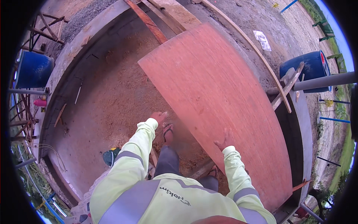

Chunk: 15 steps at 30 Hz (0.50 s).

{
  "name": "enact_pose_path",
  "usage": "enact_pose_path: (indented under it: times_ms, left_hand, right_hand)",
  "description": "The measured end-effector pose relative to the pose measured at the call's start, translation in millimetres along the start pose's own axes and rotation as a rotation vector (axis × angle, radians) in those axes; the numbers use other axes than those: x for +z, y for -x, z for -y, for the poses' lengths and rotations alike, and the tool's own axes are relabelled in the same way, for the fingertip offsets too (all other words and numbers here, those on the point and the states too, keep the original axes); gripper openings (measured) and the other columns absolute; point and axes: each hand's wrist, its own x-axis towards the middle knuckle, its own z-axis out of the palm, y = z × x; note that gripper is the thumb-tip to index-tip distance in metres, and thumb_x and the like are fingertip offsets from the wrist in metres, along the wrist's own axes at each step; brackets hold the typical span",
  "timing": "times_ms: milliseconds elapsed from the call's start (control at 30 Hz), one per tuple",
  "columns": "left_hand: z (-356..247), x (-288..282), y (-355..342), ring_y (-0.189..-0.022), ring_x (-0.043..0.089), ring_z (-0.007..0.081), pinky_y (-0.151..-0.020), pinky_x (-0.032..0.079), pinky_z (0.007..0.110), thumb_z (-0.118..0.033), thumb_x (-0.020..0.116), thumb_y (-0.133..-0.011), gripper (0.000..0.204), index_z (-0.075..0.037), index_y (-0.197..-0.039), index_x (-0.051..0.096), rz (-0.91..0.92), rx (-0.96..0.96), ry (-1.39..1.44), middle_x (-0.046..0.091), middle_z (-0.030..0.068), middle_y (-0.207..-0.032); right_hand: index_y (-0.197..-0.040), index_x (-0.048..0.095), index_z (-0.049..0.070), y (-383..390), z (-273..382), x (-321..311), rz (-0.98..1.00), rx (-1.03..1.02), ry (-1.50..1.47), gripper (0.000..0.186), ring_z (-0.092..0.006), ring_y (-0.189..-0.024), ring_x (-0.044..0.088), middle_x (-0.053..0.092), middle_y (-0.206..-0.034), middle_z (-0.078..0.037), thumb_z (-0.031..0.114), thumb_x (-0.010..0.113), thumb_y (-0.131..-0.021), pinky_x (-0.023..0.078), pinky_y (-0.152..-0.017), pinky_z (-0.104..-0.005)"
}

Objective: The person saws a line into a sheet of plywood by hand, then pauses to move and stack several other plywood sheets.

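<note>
A large reddish plywood sheet (201, 86) lies slanting from the upper middle to the lower right, over part of a concrete-walled pit. My right hand (225, 140) rests on its face near the left edge, fingers spread. My left hand (159, 117) is in the air left of the sheet, holding nothing visible, its fingers slightly bent. Below it my sandalled foot (167, 132) stands on the dirt-covered pit floor (119, 86). Timber planks (164, 16) show beyond the sheet's far end.
The concrete rim (85, 33) curves around me. Blue barrels (33, 69) (305, 65) stand outside at both sides. A long batten (250, 44) and grey pipe (324, 80) are at right. A dark green bucket-like object (110, 156) sits by my left leg.
</note>
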Motion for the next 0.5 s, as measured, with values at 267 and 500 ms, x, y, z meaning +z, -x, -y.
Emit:
enact_pose_path:
  times_ms: [267, 500]
  left_hand:
    - [17.4, -34.8, -96.5, -0.087, 0.066, 0.0255, -0.073, 0.051, 0.042, -0.054, 0.058, -0.089, 0.059, 0.001, -0.110, 0.061, -0.074, -0.159, 0.197, 0.068, 0.0172, -0.096]
    - [-31.7, 12.0, -118.6, -0.099, 0.065, 0.0267, -0.075, 0.055, 0.040, -0.028, 0.076, -0.082, 0.061, -0.001, -0.129, 0.049, -0.062, -0.179, 1.109, 0.061, 0.0152, -0.121]
  right_hand:
    - [-0.155, 0.001, 0.017, -147.4, 62.9, -9.6, 0.242, 0.516, 0.007, 0.132, -0.0494, -0.144, 0.004, -0.002, -0.160, -0.021, 0.065, 0.079, -0.060, 0.017, -0.118, -0.0513]
    - [-0.155, 0.000, 0.020, -147.3, 66.8, -25.2, 0.266, 0.534, 0.050, 0.133, -0.0528, -0.142, 0.008, -0.004, -0.159, -0.021, 0.067, 0.078, -0.058, 0.020, -0.117, -0.0530]
